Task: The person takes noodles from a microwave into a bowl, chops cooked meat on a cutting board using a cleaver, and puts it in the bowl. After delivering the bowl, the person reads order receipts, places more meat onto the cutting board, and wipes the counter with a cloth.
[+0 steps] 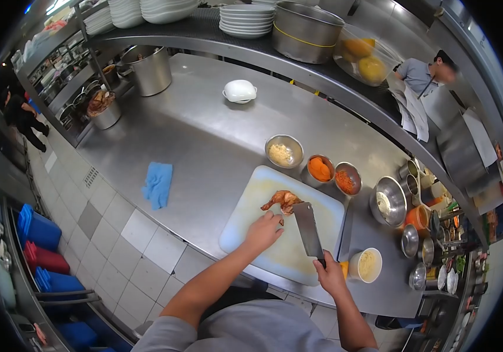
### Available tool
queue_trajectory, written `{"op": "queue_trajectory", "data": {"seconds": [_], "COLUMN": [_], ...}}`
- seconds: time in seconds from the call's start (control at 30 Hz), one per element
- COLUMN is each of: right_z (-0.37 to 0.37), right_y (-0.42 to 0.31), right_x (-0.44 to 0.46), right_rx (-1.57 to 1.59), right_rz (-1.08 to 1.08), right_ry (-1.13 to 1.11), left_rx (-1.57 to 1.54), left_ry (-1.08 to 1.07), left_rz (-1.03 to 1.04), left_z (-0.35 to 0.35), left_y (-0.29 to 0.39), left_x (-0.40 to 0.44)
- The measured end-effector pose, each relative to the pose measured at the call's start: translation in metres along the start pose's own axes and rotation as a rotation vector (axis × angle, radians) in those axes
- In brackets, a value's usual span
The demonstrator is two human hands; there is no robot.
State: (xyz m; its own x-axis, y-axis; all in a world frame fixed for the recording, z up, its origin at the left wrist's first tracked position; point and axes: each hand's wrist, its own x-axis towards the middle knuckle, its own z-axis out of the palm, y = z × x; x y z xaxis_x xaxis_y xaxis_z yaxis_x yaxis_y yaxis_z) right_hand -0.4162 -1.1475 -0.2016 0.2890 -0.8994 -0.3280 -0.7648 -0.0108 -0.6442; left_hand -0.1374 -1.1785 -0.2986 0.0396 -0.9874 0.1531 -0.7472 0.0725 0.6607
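On the white cutting board (251, 199) lies a browned, roasted chicken leg (282, 200). My right hand (329, 274) is closed around the black handle of a cleaver (309, 230). Its broad blade points away from me, and the far end is beside the meat. Just below the chicken, my left hand (265, 231) is over the board with its fingers bent together. A small brown bit shows at the fingertips; whether they grip it is hard to see.
Metal bowls of chopped pale food (281, 154), orange powder (320, 169) and orange shreds (347, 179) stand behind the board. A white tub (366, 265) sits right, a blue cloth (158, 185) left. An overhead shelf (204, 32) holds plates. A co-worker (424, 76) stands beyond.
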Motion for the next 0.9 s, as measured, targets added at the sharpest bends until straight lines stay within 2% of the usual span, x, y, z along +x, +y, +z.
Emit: {"op": "queue_trajectory", "data": {"seconds": [0.13,0.27,0.37,0.47,0.53,0.67,0.73,0.83,0.9], "right_z": [0.003,0.008,0.03,0.041,0.041,0.054,0.074,0.079,0.075], "right_y": [0.008,-0.024,-0.03,-0.055,-0.079,-0.097,-0.077,-0.061,-0.063], "right_x": [-0.001,0.004,0.025,0.042,0.041,0.049,0.07,0.086,0.074], "right_rx": [-0.002,-0.045,-0.079,-0.114,-0.109,-0.015,-0.277,-0.293,-0.241], "right_rz": [-0.029,-0.097,-0.212,-0.257,-0.336,-0.35,-0.249,-0.208,-0.202], "right_ry": [-0.009,-0.022,-0.007,0.006,0.127,0.199,0.024,-0.086,-0.08], "left_rx": [0.118,0.097,0.017,-0.075,-0.103,-0.163,-0.155,-0.17,-0.197], "left_ry": [-0.116,-0.155,-0.038,0.039,0.079,0.194,0.122,0.017,-0.034], "left_rz": [0.071,0.033,-0.166,-0.168,-0.193,-0.194,-0.218,-0.241,-0.243], "left_z": [0.003,-0.031,-0.057,-0.065,-0.064,-0.047,-0.061,-0.066,-0.062], "left_y": [-0.002,-0.033,-0.043,-0.045,-0.045,-0.053,-0.035,-0.032,-0.034], "left_x": [-0.005,-0.038,-0.046,-0.043,-0.043,-0.042,-0.042,-0.037,-0.041]}}
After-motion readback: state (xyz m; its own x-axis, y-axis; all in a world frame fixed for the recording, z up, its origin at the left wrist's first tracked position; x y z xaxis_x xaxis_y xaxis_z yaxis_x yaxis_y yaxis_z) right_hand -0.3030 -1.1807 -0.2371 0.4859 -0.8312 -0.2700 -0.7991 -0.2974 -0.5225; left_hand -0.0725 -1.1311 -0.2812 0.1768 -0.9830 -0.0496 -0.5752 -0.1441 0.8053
